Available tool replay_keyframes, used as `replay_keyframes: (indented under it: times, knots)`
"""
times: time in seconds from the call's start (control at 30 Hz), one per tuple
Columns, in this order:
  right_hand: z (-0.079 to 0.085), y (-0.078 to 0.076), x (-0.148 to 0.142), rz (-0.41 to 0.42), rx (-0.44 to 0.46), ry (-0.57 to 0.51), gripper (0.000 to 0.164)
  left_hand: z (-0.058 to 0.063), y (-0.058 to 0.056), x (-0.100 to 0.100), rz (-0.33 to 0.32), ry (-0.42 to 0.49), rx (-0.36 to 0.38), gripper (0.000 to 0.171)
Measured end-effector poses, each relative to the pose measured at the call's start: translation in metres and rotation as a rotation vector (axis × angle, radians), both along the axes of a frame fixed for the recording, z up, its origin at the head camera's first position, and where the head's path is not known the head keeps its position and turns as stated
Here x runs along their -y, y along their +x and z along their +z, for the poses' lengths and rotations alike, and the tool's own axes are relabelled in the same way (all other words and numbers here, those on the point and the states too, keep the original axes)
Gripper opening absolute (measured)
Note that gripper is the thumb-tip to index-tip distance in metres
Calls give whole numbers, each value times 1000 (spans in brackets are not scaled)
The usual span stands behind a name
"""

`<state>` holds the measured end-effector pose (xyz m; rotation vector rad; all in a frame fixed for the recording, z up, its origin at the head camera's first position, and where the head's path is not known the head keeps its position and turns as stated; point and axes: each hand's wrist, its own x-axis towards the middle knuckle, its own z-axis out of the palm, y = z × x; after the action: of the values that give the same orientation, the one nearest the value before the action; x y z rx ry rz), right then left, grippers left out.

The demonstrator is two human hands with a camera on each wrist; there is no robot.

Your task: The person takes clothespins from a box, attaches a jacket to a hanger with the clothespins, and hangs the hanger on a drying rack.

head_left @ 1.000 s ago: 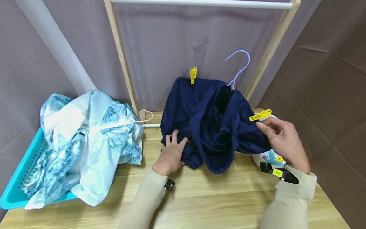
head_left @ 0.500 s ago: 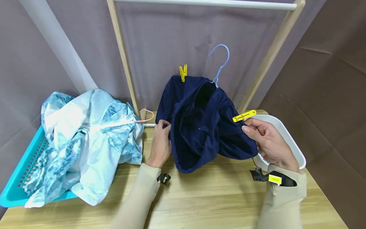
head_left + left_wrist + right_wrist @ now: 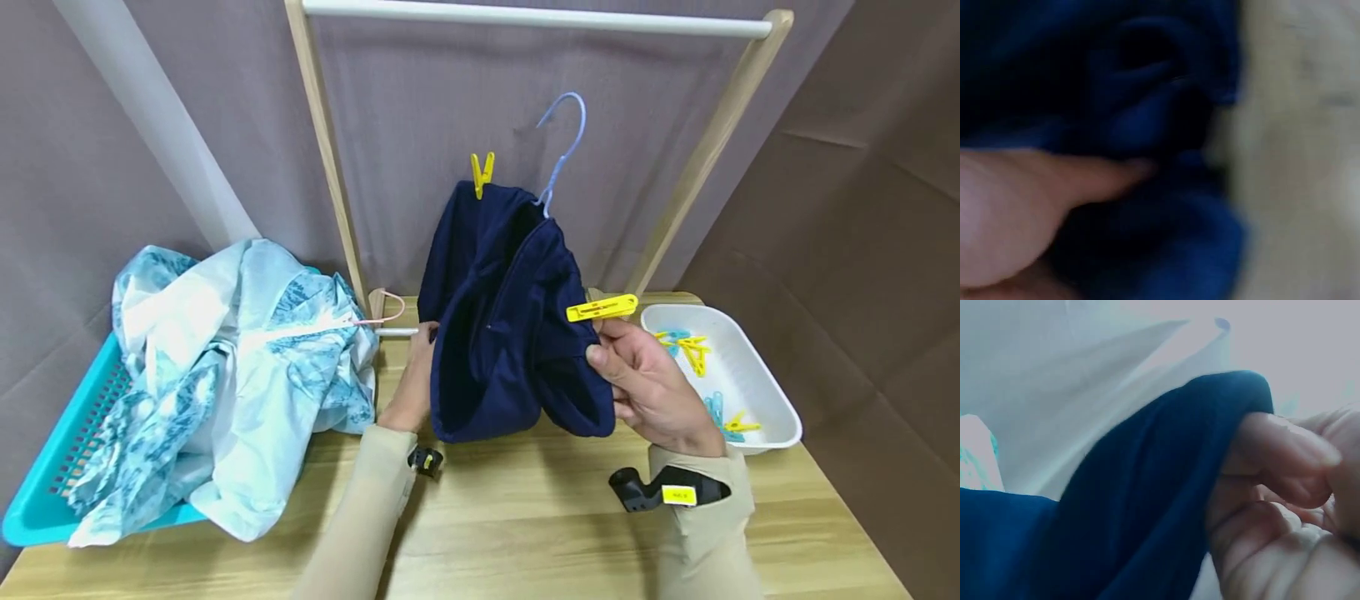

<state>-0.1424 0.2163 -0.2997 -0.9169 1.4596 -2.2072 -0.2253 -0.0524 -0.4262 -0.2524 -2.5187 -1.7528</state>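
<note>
A navy garment (image 3: 498, 367) is raised in front of me on a light blue hanger (image 3: 577, 137), whose hook points up. One yellow clothespin (image 3: 480, 177) clips its top left edge; another yellow clothespin (image 3: 602, 308) sits at its right end. My left hand (image 3: 408, 387) grips the garment's left side, fingers mostly hidden behind cloth; its thumb lies on the fabric in the blurred left wrist view. At the right end, just below the clothespin, my right hand (image 3: 651, 385) pinches the cloth between thumb and fingers. The right wrist view shows the fold of navy cloth (image 3: 1147, 481) over those fingers.
A turquoise basket (image 3: 45, 517) on the left holds blue-and-white clothing (image 3: 247, 358) with a pink hanger hook (image 3: 393, 304). A white tub (image 3: 783, 417) with several clothespins stands right. Behind is a wooden rack with a white rail (image 3: 540, 15).
The garment, hanger and right hand have moved left, and the hanger has risen. My left hand has moved from lying on the cloth to gripping its left side. The white tub is now uncovered.
</note>
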Motion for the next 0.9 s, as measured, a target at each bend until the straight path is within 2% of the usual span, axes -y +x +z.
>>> replay_keyframes:
  times: [0.07,0.1,0.13,0.2,0.23,0.33,0.37,0.43,0.53,0.6,0.63,0.77,0.9]
  knots:
    - [1,3,10,-31,-9,3,30,16,10,11,-102,-208,-96,43]
    - [2,5,15,-58,-27,9,29,28,16,17,-140,-280,-155,45]
    - [3,6,20,-84,-38,7,27,39,21,23,-151,-348,-220,47]
    - [7,10,31,-165,-77,1,22,66,34,33,-81,-400,-289,43]
    - [9,11,38,-210,-94,1,19,79,42,36,-26,-386,-313,40]
    - [20,13,63,-342,-98,28,8,115,69,43,113,-252,-436,29]
    - [25,12,73,-381,-101,45,6,126,79,44,128,-201,-490,25]
    - [35,10,93,-432,-88,87,6,142,98,41,101,-124,-592,24]
    - [49,5,122,-471,-96,138,9,157,119,33,21,-57,-682,33]
    - [58,0,140,-496,-123,153,10,161,126,29,24,-32,-709,40]
    - [62,-2,149,-511,-149,156,11,163,128,28,49,-13,-723,41]
    - [77,-14,179,-597,-251,169,14,165,129,30,248,84,-796,35]
    - [86,-22,204,-651,-307,191,19,167,124,35,443,239,-851,25]
